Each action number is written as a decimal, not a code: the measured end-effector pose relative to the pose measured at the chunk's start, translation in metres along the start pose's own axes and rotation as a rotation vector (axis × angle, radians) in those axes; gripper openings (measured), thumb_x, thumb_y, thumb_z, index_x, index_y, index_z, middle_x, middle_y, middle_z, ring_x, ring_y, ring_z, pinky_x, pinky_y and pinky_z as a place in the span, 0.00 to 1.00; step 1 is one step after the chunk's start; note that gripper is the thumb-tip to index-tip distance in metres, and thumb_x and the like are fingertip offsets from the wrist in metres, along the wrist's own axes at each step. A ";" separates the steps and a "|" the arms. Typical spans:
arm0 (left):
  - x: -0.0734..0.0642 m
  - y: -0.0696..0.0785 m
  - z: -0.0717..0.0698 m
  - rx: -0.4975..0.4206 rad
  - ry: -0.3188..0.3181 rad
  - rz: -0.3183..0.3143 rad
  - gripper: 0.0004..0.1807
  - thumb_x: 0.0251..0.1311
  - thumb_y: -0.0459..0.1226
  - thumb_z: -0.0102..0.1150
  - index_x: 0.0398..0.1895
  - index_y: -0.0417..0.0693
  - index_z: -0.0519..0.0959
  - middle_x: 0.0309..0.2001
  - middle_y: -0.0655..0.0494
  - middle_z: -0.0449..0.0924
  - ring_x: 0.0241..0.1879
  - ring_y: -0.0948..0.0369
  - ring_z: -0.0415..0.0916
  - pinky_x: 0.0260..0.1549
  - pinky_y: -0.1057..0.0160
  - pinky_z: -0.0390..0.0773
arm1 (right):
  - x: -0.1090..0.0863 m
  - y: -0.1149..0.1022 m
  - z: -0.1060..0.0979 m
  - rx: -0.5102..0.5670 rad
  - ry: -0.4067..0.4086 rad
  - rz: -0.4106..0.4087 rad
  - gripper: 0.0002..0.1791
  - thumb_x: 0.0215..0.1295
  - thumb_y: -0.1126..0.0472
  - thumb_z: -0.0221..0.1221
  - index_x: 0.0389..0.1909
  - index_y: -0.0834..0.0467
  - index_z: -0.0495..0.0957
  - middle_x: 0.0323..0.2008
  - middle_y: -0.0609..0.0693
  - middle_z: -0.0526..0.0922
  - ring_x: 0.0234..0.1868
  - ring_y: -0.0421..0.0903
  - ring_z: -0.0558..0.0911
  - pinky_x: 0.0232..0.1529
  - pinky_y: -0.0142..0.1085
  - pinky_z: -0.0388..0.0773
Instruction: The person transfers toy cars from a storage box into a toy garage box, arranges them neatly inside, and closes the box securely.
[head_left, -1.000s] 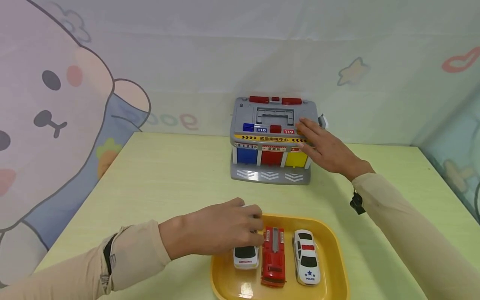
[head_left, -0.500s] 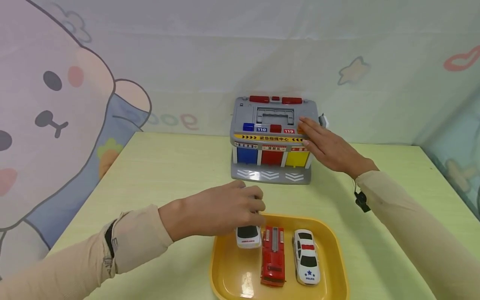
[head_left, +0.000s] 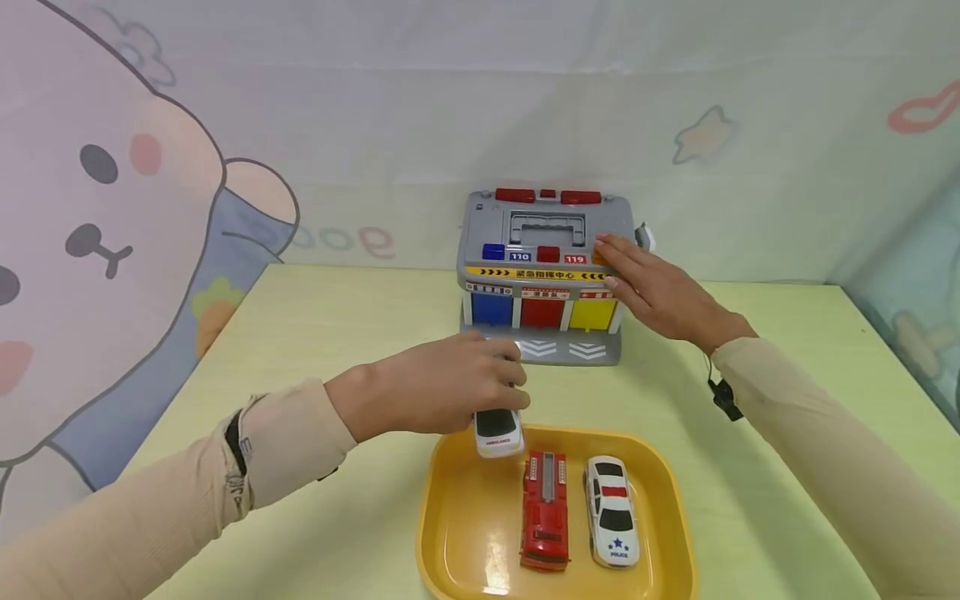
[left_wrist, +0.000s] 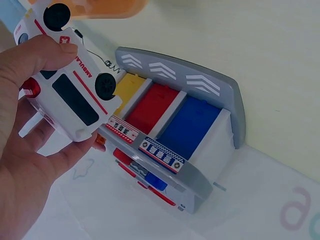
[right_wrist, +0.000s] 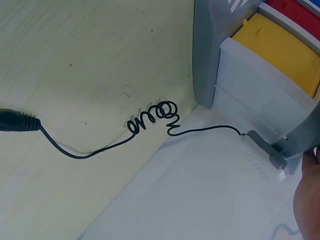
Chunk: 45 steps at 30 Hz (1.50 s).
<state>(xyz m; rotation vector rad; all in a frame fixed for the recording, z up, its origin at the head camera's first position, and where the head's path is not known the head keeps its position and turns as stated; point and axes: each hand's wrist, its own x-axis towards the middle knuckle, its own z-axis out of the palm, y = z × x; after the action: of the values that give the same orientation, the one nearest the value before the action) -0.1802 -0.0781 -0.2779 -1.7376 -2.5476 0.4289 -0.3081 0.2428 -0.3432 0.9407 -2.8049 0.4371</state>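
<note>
My left hand (head_left: 438,379) grips a white toy ambulance (head_left: 498,433) above the back edge of the yellow tray. In the left wrist view the thumb lies along the side of the ambulance (left_wrist: 70,80), with the fingers behind it. My right hand (head_left: 667,292) rests with nearly straight fingers on the right front of the grey toy garage roof (head_left: 495,221), covering part of an orange button (head_left: 600,252). The garage has a blue door (head_left: 492,309), a red door (head_left: 542,313) and a yellow door (head_left: 592,315), all down.
A red toy fire truck (head_left: 545,517) and a white toy police car (head_left: 612,512) lie in the yellow tray (head_left: 678,521). A coiled black cord (right_wrist: 165,110) runs from a grey piece (right_wrist: 266,147) at the garage's side. A printed cloth backdrop (head_left: 375,108) stands behind the table.
My left hand has lifted the ambulance out of the tray's left side and carried it forward towards the garage. The right hand has shifted slightly right on the roof and stays there.
</note>
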 end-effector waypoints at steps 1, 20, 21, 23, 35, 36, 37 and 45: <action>0.001 -0.002 0.001 0.002 0.004 0.000 0.23 0.56 0.38 0.72 0.56 0.59 0.82 0.54 0.61 0.83 0.60 0.57 0.73 0.60 0.54 0.77 | 0.000 0.000 0.000 -0.001 -0.001 -0.004 0.34 0.79 0.46 0.43 0.80 0.52 0.48 0.81 0.50 0.49 0.80 0.56 0.53 0.74 0.58 0.58; 0.013 -0.029 0.009 -0.068 -0.064 -0.055 0.24 0.57 0.38 0.71 0.58 0.59 0.81 0.58 0.59 0.82 0.64 0.55 0.70 0.59 0.53 0.78 | -0.001 0.004 -0.006 -0.020 -0.045 -0.027 0.34 0.79 0.48 0.44 0.81 0.49 0.46 0.81 0.50 0.47 0.80 0.56 0.53 0.74 0.59 0.58; 0.014 -0.030 0.010 -0.070 -0.067 -0.056 0.24 0.58 0.38 0.71 0.59 0.59 0.81 0.58 0.59 0.82 0.64 0.55 0.70 0.59 0.53 0.78 | -0.001 0.004 -0.005 -0.021 -0.046 -0.026 0.34 0.79 0.48 0.44 0.81 0.49 0.46 0.81 0.50 0.47 0.80 0.56 0.53 0.75 0.58 0.58; 0.015 -0.032 0.010 -0.070 -0.074 -0.062 0.24 0.58 0.37 0.71 0.59 0.59 0.81 0.58 0.59 0.82 0.64 0.55 0.70 0.59 0.53 0.78 | -0.001 0.003 -0.005 -0.018 -0.048 -0.026 0.34 0.79 0.49 0.44 0.81 0.49 0.46 0.81 0.50 0.47 0.80 0.56 0.53 0.75 0.59 0.58; 0.020 -0.042 0.017 -0.104 -0.075 -0.064 0.23 0.58 0.35 0.70 0.59 0.58 0.82 0.56 0.58 0.83 0.61 0.55 0.72 0.60 0.54 0.78 | -0.002 0.003 -0.006 -0.022 -0.031 -0.036 0.34 0.80 0.49 0.43 0.81 0.49 0.46 0.81 0.51 0.49 0.80 0.56 0.53 0.75 0.58 0.57; 0.021 -0.042 0.017 -0.106 -0.076 -0.065 0.23 0.58 0.35 0.70 0.59 0.58 0.82 0.56 0.58 0.83 0.61 0.55 0.72 0.60 0.54 0.78 | -0.002 0.003 -0.006 -0.022 -0.031 -0.035 0.34 0.80 0.49 0.43 0.81 0.49 0.46 0.81 0.51 0.48 0.80 0.56 0.53 0.75 0.58 0.57; 0.022 -0.042 0.017 -0.108 -0.078 -0.066 0.23 0.58 0.35 0.70 0.58 0.58 0.82 0.56 0.58 0.84 0.60 0.55 0.72 0.60 0.54 0.78 | -0.002 0.003 -0.006 -0.024 -0.032 -0.035 0.34 0.80 0.48 0.43 0.81 0.49 0.46 0.81 0.51 0.48 0.80 0.56 0.53 0.75 0.58 0.57; 0.028 -0.045 0.021 -0.124 -0.096 -0.072 0.24 0.57 0.35 0.71 0.59 0.58 0.82 0.56 0.58 0.84 0.59 0.55 0.72 0.59 0.55 0.78 | -0.002 0.003 -0.003 -0.027 -0.037 -0.033 0.34 0.80 0.49 0.42 0.81 0.49 0.45 0.81 0.51 0.48 0.80 0.55 0.52 0.76 0.56 0.56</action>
<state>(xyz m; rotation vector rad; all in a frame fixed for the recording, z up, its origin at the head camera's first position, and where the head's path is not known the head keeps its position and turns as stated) -0.2349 -0.0722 -0.2909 -1.6961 -2.7493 0.3668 -0.3087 0.2473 -0.3412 0.9986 -2.8163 0.3799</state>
